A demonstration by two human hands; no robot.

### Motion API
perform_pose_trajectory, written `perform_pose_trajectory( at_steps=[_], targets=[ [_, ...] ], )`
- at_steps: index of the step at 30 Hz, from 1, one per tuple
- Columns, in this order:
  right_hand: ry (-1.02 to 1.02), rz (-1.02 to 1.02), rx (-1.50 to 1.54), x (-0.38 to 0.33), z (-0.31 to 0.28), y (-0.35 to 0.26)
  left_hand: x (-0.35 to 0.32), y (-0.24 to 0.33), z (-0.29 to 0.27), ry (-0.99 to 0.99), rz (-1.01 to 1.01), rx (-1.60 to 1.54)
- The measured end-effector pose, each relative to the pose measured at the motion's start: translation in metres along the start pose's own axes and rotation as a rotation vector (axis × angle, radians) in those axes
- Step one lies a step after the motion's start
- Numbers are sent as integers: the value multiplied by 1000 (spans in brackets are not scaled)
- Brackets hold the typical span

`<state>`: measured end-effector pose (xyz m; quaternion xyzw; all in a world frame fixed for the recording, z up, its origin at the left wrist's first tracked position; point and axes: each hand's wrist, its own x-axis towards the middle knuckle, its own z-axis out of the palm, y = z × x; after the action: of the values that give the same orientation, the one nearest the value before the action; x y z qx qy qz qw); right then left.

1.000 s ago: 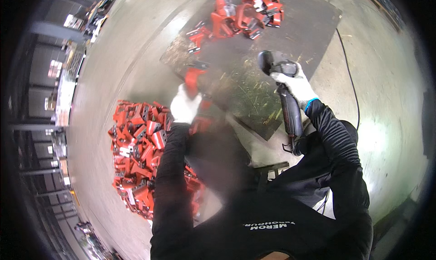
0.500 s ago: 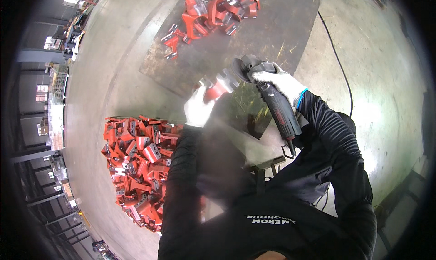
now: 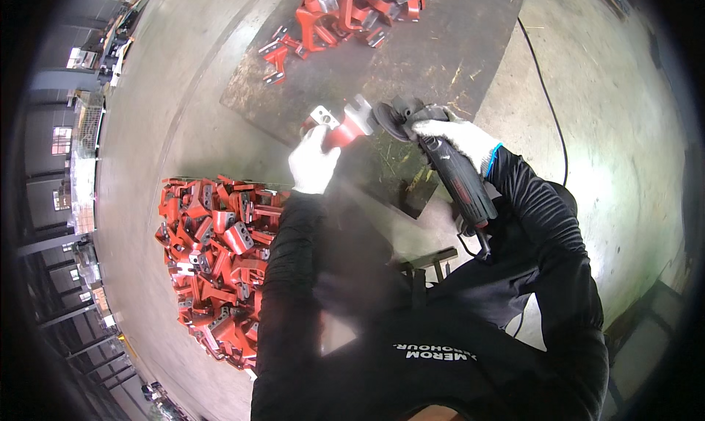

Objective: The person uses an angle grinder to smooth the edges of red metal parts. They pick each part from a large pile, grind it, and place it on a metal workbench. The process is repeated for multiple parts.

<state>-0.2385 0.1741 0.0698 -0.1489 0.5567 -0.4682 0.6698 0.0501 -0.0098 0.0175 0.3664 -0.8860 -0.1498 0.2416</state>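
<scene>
Sleeves (image 3: pixel 290 259) of black reach past a large pile of red metal brackets (image 3: pixel 220 267) at left. The white-gloved left hand (image 3: pixel 314 162) grips one red bracket (image 3: pixel 342 134), its bare-metal forked end (image 3: pixel 360 115) right beside the disc (image 3: pixel 389 123) of a black angle grinder (image 3: pixel 461 182), contact impossible to tell; the white-gloved right hand (image 3: pixel 463 139) is wrapped around the grinder's head. Beneath and beyond, a dark sheet (image 3: pixel 470 61) lies on the concrete floor (image 3: pixel 602 127), a black cable (image 3: pixel 544 76) to its right, a smaller heap of red brackets (image 3: pixel 352 13) at its far end
</scene>
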Motion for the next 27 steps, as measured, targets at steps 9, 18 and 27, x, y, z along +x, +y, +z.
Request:
perform_pose_trajectory(
  at_steps=[9, 18, 27],
  targets=[
    [193, -274, -172, 3, 17, 6, 12, -3, 7, 85, -58, 14],
    [264, -410, -529, 2, 31, 1, 15, 11, 12, -2, -42, 128],
    [193, -377, -403, -2, 34, 2, 16, 8, 13, -9, -65, 131]
  ],
)
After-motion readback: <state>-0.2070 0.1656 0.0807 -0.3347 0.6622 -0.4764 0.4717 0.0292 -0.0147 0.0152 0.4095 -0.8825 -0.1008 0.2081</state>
